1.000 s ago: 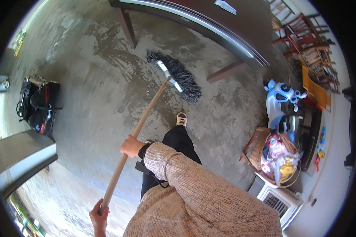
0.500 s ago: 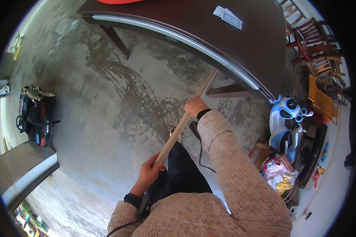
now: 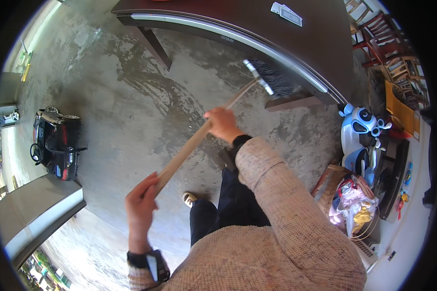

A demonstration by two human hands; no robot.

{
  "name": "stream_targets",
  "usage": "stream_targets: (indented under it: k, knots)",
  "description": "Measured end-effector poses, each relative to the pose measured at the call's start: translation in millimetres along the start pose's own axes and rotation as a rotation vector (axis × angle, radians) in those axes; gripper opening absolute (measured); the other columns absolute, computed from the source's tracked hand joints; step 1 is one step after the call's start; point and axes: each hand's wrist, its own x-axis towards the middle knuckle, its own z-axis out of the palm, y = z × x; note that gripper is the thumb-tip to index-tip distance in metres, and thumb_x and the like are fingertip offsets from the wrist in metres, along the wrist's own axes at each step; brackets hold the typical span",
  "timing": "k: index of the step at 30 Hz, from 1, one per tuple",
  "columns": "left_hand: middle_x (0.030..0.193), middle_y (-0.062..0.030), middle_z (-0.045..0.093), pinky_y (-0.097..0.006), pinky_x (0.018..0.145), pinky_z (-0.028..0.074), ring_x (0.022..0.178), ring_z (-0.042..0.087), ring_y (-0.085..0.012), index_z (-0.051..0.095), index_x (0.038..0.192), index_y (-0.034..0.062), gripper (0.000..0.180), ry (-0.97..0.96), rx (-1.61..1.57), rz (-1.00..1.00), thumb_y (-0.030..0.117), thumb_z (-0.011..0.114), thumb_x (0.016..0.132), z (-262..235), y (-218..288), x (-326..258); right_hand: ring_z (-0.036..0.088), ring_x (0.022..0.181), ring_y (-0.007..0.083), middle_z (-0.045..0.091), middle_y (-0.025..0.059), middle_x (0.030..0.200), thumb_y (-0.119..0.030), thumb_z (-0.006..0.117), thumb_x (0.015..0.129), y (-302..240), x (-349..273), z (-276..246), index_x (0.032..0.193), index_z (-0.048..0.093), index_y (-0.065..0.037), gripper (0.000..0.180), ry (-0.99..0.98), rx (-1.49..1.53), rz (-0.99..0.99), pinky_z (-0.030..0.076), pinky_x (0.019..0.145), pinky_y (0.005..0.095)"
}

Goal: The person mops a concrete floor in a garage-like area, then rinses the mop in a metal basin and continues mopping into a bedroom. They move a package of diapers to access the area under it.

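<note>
Two hands hold a broom over a wet floor.
The left hand (image 3: 142, 203) is closed around the low end of the wooden broom (image 3: 213, 123) stick. The right hand (image 3: 222, 123) grips it higher up. The black brush end reaches under the edge of the dark surface (image 3: 296, 43), above the grey floor (image 3: 131, 106).

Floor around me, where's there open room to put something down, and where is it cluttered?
The widest bare concrete floor lies between the black toy car and the dark table, though it looks wet there. The right side is crowded: a blue and white ride-on toy, a basket of clothes and wooden chairs.
</note>
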Motion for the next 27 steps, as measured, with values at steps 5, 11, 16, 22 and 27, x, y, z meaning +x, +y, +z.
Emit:
stream_targets:
  k: [5, 11, 16, 22, 27]
  knots:
    - [0.107, -0.0142, 0.063, -0.016, 0.044, 0.036, 0.053, 0.048, -0.0036, 0.063, 0.091, -0.0014, 0.018, 0.207, 0.079, 0.122, -0.007, 0.051, 0.08, -143, -43, -102, 0.056, 0.088, 0.0283, 0.061, 0.0058, 0.083, -0.025, 0.074, 0.061, -177, -30, 56, 0.086, 0.065, -0.015, 0.028, -0.032, 0.238, -0.078, 0.044, 0.08, 0.038]
    - [0.109, -0.0167, 0.056, -0.015, 0.041, 0.034, 0.061, 0.052, -0.0098, 0.053, 0.1, 0.0069, 0.036, 0.13, 0.108, 0.61, -0.011, 0.047, 0.069, -261, -76, -228, 0.057, 0.091, 0.026, 0.061, 0.005, 0.087, -0.032, 0.074, 0.065, -346, -100, 75, 0.089, 0.063, -0.014, 0.032, -0.199, 0.489, -0.166, 0.047, 0.079, 0.0376]
    - [0.074, -0.0139, 0.059, -0.034, 0.052, 0.042, 0.054, 0.047, -0.019, 0.049, 0.084, 0.0075, 0.021, 0.226, 0.676, 1.082, 0.027, 0.058, 0.082, -283, -56, -270, 0.06, 0.089, 0.0237, 0.062, 0.0047, 0.089, -0.036, 0.073, 0.066, -399, -155, 57, 0.091, 0.063, -0.013, 0.036, -0.269, 0.535, -0.254, 0.047, 0.079, 0.0364]
    - [0.066, -0.0096, 0.06, -0.03, 0.045, 0.028, 0.044, 0.037, -0.0146, 0.045, 0.08, 0.0074, 0.035, 0.181, 0.641, 1.444, 0.041, 0.055, 0.085, -234, -16, -301, 0.063, 0.081, 0.0225, 0.064, 0.0042, 0.088, -0.03, 0.073, 0.067, -372, -239, 7, 0.094, 0.061, -0.012, 0.034, -0.154, 0.685, -0.172, 0.049, 0.074, 0.0339]
    - [0.061, -0.0106, 0.052, -0.031, 0.051, 0.032, 0.053, 0.041, -0.0162, 0.045, 0.081, 0.0031, 0.044, 0.372, 0.433, 1.494, 0.047, 0.048, 0.087, -147, -13, -362, 0.062, 0.074, 0.0239, 0.063, 0.0048, 0.076, -0.028, 0.072, 0.067, -317, -342, -44, 0.087, 0.06, -0.014, 0.027, -0.023, 0.575, -0.138, 0.047, 0.066, 0.0369]
